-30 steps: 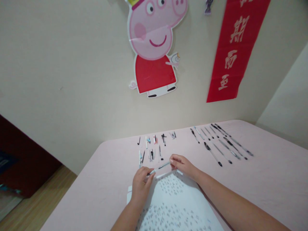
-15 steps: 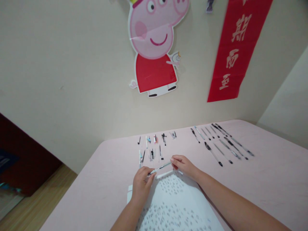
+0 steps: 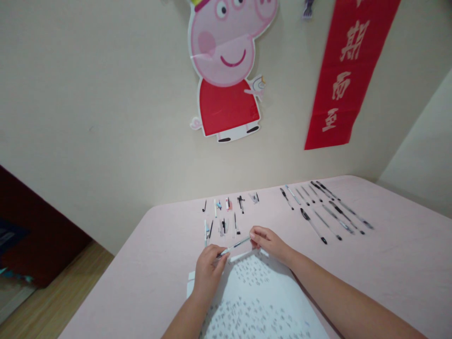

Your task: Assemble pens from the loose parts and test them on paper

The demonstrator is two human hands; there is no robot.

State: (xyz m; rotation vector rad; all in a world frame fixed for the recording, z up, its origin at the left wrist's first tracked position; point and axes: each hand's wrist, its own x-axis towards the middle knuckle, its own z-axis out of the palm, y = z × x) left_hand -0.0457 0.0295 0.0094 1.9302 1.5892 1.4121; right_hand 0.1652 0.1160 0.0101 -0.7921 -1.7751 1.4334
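A slim, clear pen (image 3: 240, 243) is stretched between my two hands, just above the far edge of a paper sheet (image 3: 257, 296) covered in handwriting. My left hand (image 3: 209, 263) pinches its left end between thumb and fingers. At the other end, my right hand (image 3: 267, 240) has its fingertips closed on the pen. The pen tilts slightly up toward the right. Its ends are hidden by my fingers. Beyond my left hand, several small pen parts (image 3: 223, 227) lie in two rows.
Several whole pens (image 3: 312, 226) lie slanted in two rows at the right of the pink-covered table (image 3: 141, 273). The wall behind carries a cartoon pig cutout (image 3: 229, 108) and a red banner (image 3: 348, 70). A wooden floor (image 3: 70, 278) shows at lower left.
Almost nothing differs. Both hands stay on the pen in nearly the same place; the right fingers have shifted very slightly.
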